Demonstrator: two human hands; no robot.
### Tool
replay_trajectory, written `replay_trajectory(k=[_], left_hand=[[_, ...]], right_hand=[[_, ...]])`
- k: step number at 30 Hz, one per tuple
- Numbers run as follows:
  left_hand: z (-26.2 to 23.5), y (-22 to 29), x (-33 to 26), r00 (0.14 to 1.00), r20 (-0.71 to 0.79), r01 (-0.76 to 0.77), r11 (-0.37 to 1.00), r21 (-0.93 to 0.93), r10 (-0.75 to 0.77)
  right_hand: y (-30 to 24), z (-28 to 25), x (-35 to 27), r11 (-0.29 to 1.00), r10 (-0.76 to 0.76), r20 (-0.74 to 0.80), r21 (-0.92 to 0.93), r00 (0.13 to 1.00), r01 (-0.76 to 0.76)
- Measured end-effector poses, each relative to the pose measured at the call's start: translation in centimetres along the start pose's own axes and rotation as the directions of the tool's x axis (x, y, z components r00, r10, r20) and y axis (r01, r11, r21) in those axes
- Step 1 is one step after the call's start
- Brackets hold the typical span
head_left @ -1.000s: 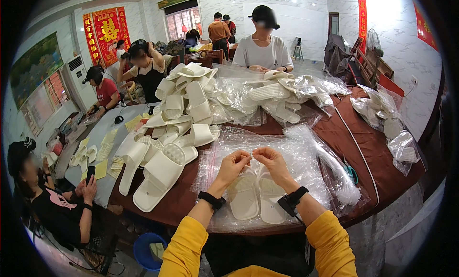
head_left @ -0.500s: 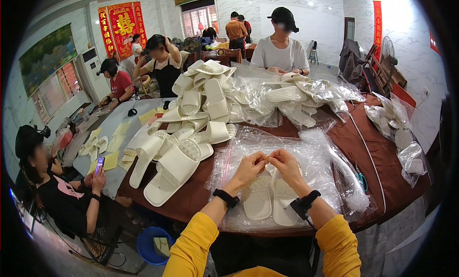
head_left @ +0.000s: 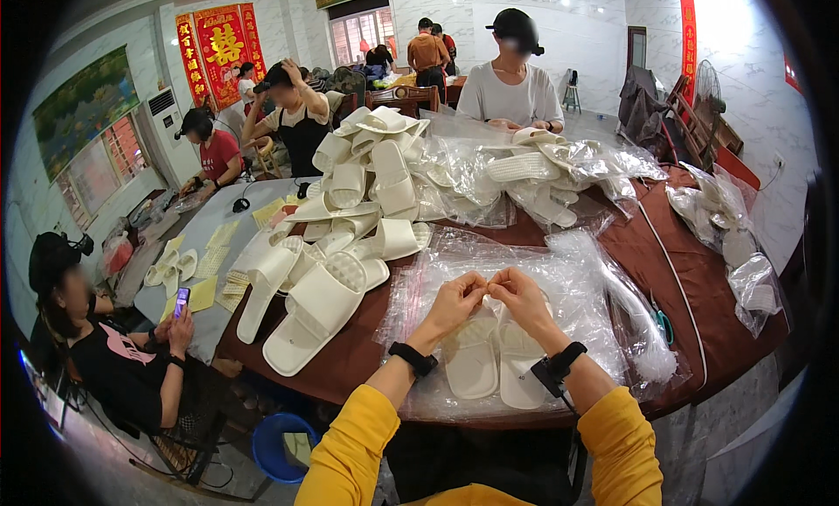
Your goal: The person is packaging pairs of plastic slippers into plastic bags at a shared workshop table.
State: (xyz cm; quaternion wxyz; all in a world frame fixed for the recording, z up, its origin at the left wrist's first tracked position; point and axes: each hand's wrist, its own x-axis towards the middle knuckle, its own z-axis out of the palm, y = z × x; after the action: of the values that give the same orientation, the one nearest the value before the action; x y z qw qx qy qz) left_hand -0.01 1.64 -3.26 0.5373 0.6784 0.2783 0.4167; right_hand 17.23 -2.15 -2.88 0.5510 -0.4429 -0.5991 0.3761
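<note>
A pair of off-white slippers lies side by side in front of me, soles up or insoles showing; I cannot tell which. The left slipper (head_left: pixel 472 366) is under my left hand (head_left: pixel 456 301), and the right slipper (head_left: pixel 521 379) is under my right hand (head_left: pixel 517 298). Both hands are closed in a pinch, fingertips almost meeting above the slippers' far ends. Whatever they hold is too small to make out. Beneath the slippers are clear plastic bags (head_left: pixel 406 309). Beside my right hand lies a bundle of thin white strands (head_left: pixel 631 309).
A tall heap of off-white slippers (head_left: pixel 350 200) stands to the left. Bagged slippers (head_left: pixel 542 169) lie at the back, more bagged ones (head_left: pixel 738 235) at the right edge. Teal-handled scissors (head_left: pixel 664 322) and a white cord (head_left: pixel 669 261) lie right. A blue bucket (head_left: pixel 278 449) stands below; several people sit around.
My fingertips have drawn slightly apart and stay pinched above the slippers. The slippers have hardly moved.
</note>
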Motion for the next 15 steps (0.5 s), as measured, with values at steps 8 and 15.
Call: replay_trajectory(k=[8, 15], left_hand=[[0.1, 0.1, 0.3, 1.0, -0.004, -0.005, 1.0, -0.026, 0.005], [0.2, 0.2, 0.5, 0.997, -0.073, 0.008, 1.0, 0.026, -0.006]], right_hand=[[0.7, -0.3, 0.1, 0.999, 0.032, 0.024, 0.025, 0.999, -0.032], [-2.3, -2.2, -1.2, 0.999, 0.034, -0.145, -0.033, 0.989, -0.039]])
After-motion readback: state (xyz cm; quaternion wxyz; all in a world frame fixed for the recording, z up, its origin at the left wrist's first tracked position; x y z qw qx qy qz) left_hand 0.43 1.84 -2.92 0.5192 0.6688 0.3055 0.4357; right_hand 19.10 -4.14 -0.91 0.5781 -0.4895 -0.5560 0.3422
